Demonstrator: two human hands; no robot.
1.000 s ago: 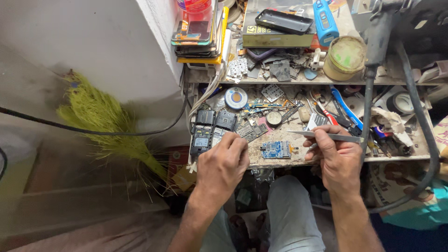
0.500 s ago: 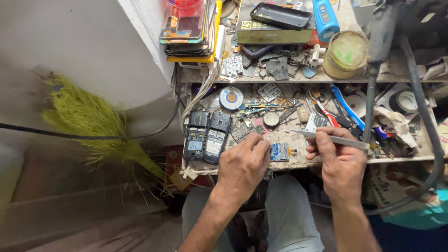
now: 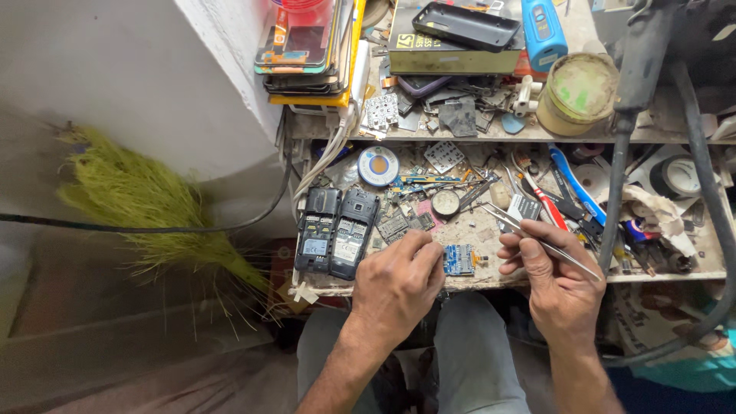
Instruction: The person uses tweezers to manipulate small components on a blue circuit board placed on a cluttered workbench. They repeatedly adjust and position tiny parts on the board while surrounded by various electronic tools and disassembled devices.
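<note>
Head view: both hands over small blue circuit board (image 3: pixel 460 259) on cluttered desk (image 3: pixel 475 230).
Left hand (image 3: pixel 399 280) grip pinches board's left edge; right hand (image 3: pixel 548 272) grip clamped on tweezers (image 3: pixel 537 241), just right of board.

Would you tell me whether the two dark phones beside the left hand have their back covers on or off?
Off: both phones lie with battery bays and labels exposed, left of the left hand.

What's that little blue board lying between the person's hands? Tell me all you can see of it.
The small blue circuit board is a flat rectangle with tiny metal parts and pale contacts on its face. It lies face up near the front edge of the cluttered workbench, among scraps and dust. The left hand rests at its left side, fingertips touching or nearly touching its edge. The right hand, holding metal tweezers, sits just to its right, apart from it. Finer detail is too small to tell.
</note>
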